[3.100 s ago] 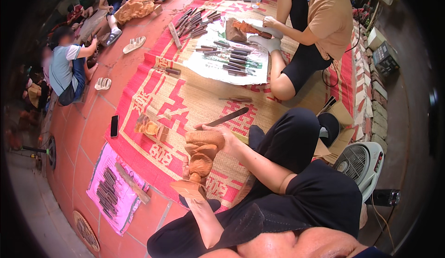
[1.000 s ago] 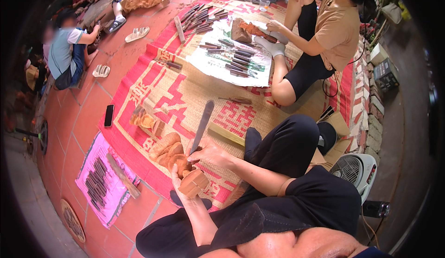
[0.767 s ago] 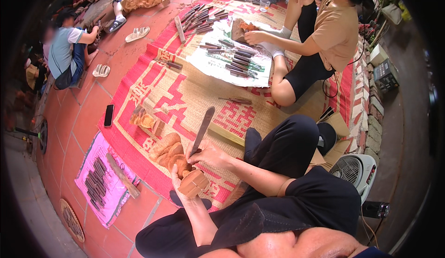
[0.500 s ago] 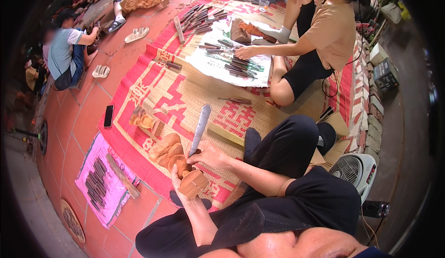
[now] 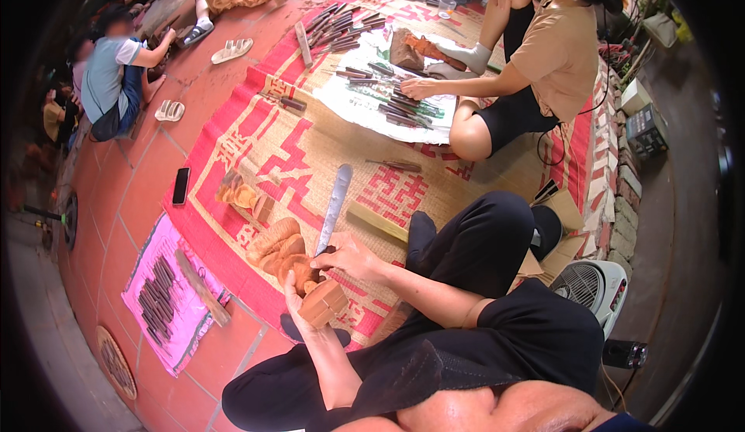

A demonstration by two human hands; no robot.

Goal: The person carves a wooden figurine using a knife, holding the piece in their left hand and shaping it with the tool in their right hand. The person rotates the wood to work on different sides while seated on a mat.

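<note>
A carved wooden figure with a rounded body and a blocky base lies tilted over the mat in front of me. My left hand is wrapped round it from below, close to the base. My right hand is closed on the lower end of a long, flat, grey strip with a rounded tip. The strip stands up and away from me, its lower end at the figure's side. Whether that end touches the wood is hidden by my fingers.
A second carved figure and a wooden bar lie on the patterned mat. Left are a phone and a pink cloth with several dark-handled tools. Ahead, a person sits beside more tools. A fan stands at right.
The grey strip has slid slightly down and left along the figure with my right hand. The figure has shifted slightly in my left hand's grip.
</note>
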